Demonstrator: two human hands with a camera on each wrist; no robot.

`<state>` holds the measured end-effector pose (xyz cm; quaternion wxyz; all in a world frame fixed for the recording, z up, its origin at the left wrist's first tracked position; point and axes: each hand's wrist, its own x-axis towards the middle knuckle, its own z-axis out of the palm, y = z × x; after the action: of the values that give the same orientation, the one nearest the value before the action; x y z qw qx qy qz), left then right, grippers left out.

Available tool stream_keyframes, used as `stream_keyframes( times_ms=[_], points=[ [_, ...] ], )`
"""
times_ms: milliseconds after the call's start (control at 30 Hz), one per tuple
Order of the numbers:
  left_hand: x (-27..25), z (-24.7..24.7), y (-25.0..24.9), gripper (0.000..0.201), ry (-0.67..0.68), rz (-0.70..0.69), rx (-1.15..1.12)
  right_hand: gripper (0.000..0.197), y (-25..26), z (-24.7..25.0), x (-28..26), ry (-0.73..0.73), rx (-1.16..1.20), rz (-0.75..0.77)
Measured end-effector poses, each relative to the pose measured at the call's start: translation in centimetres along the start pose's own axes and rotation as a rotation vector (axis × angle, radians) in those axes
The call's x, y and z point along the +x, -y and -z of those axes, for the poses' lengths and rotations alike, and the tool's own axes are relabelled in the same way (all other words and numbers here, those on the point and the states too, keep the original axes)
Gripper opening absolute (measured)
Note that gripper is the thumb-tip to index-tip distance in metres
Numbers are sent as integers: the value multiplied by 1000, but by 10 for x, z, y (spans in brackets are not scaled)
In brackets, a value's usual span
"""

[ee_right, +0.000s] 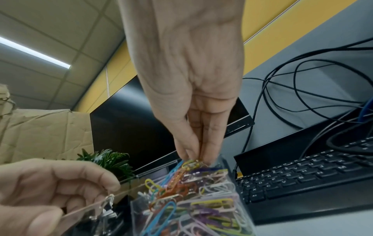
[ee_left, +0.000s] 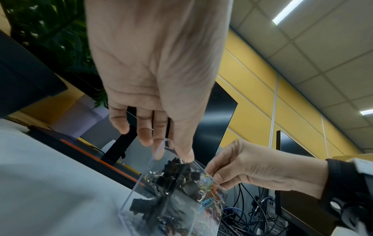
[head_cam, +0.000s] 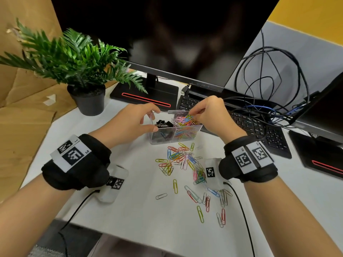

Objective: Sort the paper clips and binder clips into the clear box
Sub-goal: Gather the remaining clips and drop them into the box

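The left hand (head_cam: 130, 121) is gripping the box (head_cam: 163, 138) at its 9 o'clock wall while the right hand (head_cam: 207, 114) is pinching paper clips (head_cam: 185, 119) over it, wristband (head_cam: 74, 153) reading "LS".

Box (head_cam: 193, 135) sits on the table (head_cam: 130, 216) straight ahead of you. Binder clips (head_cam: 164, 124) in its left compartment, paper clips (head_cam: 185, 120) in its right. Your left hand (head_cam: 130, 121) at the box's left wall, right hand (head_cam: 207, 112) over the right compartment. Loose clips (head_cam: 185, 164) on the table before the box. Plant (head_cam: 74, 58) far left, monitor (head_cam: 167, 34) behind, keyboard (head_cam: 259, 130) right.
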<state>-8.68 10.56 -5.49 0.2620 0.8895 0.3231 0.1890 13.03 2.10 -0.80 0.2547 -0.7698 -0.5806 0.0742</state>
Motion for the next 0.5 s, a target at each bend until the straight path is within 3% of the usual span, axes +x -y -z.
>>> stream_keyframes(
  times_ms=[167, 300, 400, 500],
  points=[
    [0, 0, 1, 44, -1, -10, 9, 20, -9, 6, -5, -62, 20, 43],
    [0, 0, 1, 44, 1, -15, 5, 22, -12, 15, -7, -121, 127, -137],
    [1, 0, 1, 44, 1, -13, 13, 29, -8, 20, -21, 24, 95, -213],
    [0, 1, 1, 43, 2, -21, 20, 14, -9, 20, -40, 294, 18, -191]
  ],
)
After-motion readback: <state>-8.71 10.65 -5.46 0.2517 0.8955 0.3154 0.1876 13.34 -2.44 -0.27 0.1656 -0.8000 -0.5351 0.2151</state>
